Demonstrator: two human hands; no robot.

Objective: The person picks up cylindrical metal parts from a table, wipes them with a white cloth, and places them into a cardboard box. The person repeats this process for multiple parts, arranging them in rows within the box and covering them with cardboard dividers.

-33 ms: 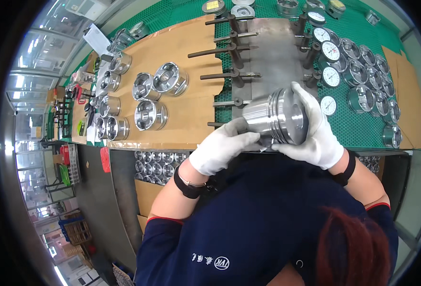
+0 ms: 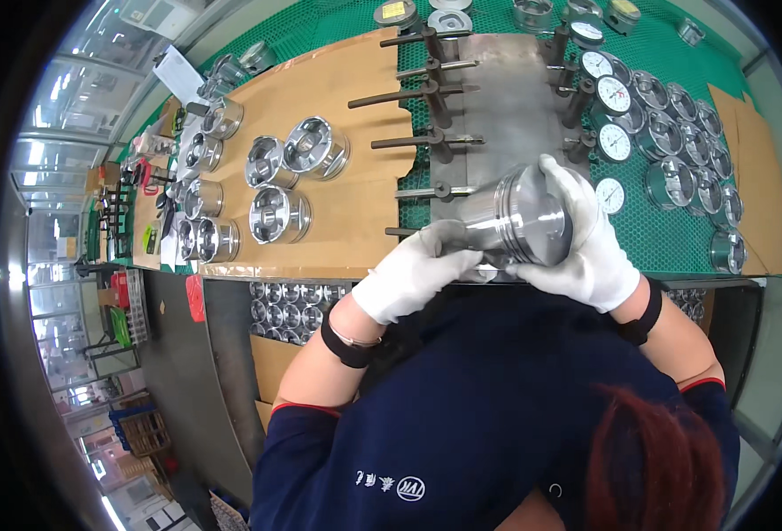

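A shiny metal piston [image 2: 516, 217] lies on its side in both my gloved hands, above the near edge of the bench. My left hand [image 2: 416, 274] grips its skirt end, with fingers and thumb closed round the lower left part. Around the crown end curls my right hand [image 2: 593, 252], thumb and fingers on opposite sides of the rim. Ring grooves run round the piston close to the crown. Behind it stands a steel plate [image 2: 510, 97] flanked by posts with rods and several round dial gauges [image 2: 615, 142].
Several pistons [image 2: 280, 215] stand on a brown cardboard sheet [image 2: 355, 190] to the left. More pistons [image 2: 671, 183] crowd the green mat [image 2: 652, 239] at right. Under the bench, a box of pistons [image 2: 289, 310] shows. Small tools lie at the far left.
The piston has turned slightly in my hands, and the light on its crown and skirt has shifted. Both hands stay in nearly the same place.
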